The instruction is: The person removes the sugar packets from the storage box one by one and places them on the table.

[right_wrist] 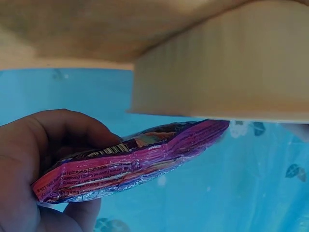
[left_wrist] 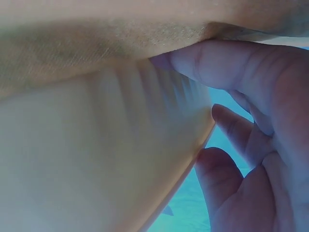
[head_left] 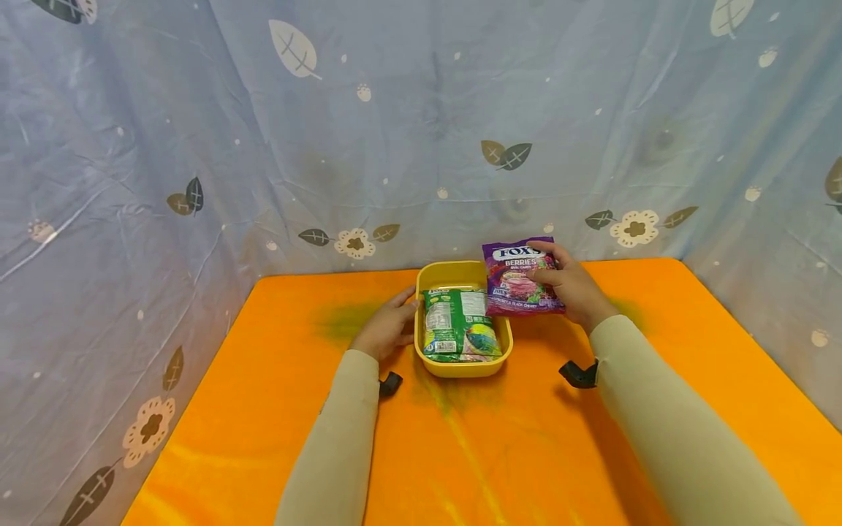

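A yellow plastic basket sits on the orange cloth in the head view. Inside it lies a green candy bag, printed back facing up. My right hand grips a purple bag of Fox's Berries candy, which is held up over the basket's right rim. In the right wrist view the candy bag appears edge-on between thumb and fingers. At the basket's left side is my left hand. The left wrist view shows its fingertips against the outer wall, not wrapped around it.
An orange cloth covers the table. Blue-grey curtains with leaf and flower prints stand behind it and at both sides. Black mounts stick out at both wrists, below beige sleeves.
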{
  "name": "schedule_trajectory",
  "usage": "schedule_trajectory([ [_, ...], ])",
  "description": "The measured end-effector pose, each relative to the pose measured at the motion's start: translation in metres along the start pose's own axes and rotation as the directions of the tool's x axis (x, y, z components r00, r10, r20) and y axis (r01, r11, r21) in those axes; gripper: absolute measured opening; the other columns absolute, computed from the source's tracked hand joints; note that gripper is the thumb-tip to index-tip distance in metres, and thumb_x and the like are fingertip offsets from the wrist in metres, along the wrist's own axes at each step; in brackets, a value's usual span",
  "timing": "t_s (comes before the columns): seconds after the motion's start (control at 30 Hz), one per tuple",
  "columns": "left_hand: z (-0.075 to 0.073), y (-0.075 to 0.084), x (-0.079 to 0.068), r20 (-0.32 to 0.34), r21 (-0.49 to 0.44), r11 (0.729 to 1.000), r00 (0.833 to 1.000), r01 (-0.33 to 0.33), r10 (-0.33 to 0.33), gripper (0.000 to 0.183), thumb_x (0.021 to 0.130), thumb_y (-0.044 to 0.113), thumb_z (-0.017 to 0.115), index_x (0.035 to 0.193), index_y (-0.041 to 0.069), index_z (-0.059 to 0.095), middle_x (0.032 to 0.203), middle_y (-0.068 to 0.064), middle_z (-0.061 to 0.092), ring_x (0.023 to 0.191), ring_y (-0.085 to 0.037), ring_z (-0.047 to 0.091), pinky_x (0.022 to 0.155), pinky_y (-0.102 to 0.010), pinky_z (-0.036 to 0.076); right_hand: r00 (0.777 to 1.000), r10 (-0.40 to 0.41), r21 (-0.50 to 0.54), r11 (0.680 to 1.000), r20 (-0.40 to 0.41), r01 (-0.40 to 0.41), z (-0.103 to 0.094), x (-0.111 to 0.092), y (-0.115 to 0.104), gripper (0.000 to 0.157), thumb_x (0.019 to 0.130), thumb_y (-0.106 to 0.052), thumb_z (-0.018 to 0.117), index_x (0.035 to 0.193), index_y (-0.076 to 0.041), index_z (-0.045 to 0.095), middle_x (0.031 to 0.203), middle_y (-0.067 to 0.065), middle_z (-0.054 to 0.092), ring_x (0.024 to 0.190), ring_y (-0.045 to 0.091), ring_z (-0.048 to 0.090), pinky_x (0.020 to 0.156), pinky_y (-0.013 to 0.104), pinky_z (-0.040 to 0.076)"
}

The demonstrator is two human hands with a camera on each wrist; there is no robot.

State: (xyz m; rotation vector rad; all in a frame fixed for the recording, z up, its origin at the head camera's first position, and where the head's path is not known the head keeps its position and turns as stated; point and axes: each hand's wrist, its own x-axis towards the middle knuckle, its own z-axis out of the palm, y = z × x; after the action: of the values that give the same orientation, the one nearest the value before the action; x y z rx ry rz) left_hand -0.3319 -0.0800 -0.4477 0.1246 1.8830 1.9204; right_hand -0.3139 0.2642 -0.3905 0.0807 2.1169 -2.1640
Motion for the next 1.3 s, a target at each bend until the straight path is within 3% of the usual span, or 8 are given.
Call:
schedule_trajectory([
  [0.33, 0.0, 0.002, -0.001, -0.003, 0.001, 1.0, 1.0, -0.012, 0.012, 0.051, 0.102, 0.032, 0.047, 0.15, 0.031, 0.032, 0.131, -0.012, 0.051, 0.113, -0.026, 0.055, 0.083, -0.042, 0.052, 0.996, 0.054, -0.059, 0.997, -0.069, -0.058, -0.029, -0.001, 0.003, 0.062, 0.093, -0.033, 0.064, 0.147, -0.04, 0.033, 0.143, 0.012, 0.026, 0.097, 0.028, 0.059, 0.079, 0.035, 0.053],
  [0.53, -0.001, 0.001, -0.002, -0.008, 0.001, 1.0, 1.0, -0.016, 0.016, 0.051, 0.102, 0.032, 0.047, 0.151, 0.031, 0.031, 0.129, -0.011, 0.053, 0.111, -0.026, 0.056, 0.083, -0.041, 0.052, 0.994, 0.083, -0.062, 0.994, -0.072, -0.088, -0.042, -0.001, 0.007, 0.064, 0.094, -0.031, 0.062, 0.149, -0.04, 0.029, 0.145, 0.013, 0.022, 0.099, 0.029, 0.057, 0.08, 0.035, 0.053],
  [0.67, -0.002, -0.001, -0.002, -0.009, -0.006, 1.0, 1.0, -0.017, 0.017, 0.052, 0.102, 0.032, 0.048, 0.151, 0.03, 0.031, 0.128, -0.012, 0.054, 0.111, -0.026, 0.057, 0.083, -0.042, 0.052, 0.996, 0.073, -0.136, 0.987, -0.058, -0.08, -0.048, 0.001, 0.015, 0.065, 0.095, -0.028, 0.062, 0.15, -0.037, 0.028, 0.146, 0.015, 0.02, 0.106, 0.034, 0.052, 0.081, 0.037, 0.053],
  [0.93, -0.001, -0.004, 0.0, -0.021, -0.01, 1.0, 1.0, -0.011, 0.011, 0.05, 0.101, 0.031, 0.049, 0.149, 0.033, 0.035, 0.129, -0.01, 0.053, 0.112, -0.025, 0.056, 0.082, -0.042, 0.052, 0.996, 0.084, -0.218, 0.973, 0.011, -0.08, -0.051, 0.006, 0.04, 0.062, 0.097, -0.021, 0.058, 0.151, -0.028, 0.027, 0.146, 0.02, 0.019, 0.112, 0.039, 0.043, 0.082, 0.036, 0.052],
  [1.3, -0.001, -0.003, -0.001, -0.017, 0.008, 1.0, 1.0, -0.017, 0.017, 0.051, 0.101, 0.033, 0.05, 0.149, 0.035, 0.034, 0.13, -0.009, 0.052, 0.111, -0.025, 0.057, 0.082, -0.041, 0.052, 0.994, 0.105, -0.277, 0.956, 0.016, -0.097, -0.048, 0.011, 0.049, 0.053, 0.1, -0.019, 0.052, 0.148, -0.019, 0.03, 0.142, 0.022, 0.026, 0.098, 0.034, 0.053, 0.076, 0.036, 0.054],
])
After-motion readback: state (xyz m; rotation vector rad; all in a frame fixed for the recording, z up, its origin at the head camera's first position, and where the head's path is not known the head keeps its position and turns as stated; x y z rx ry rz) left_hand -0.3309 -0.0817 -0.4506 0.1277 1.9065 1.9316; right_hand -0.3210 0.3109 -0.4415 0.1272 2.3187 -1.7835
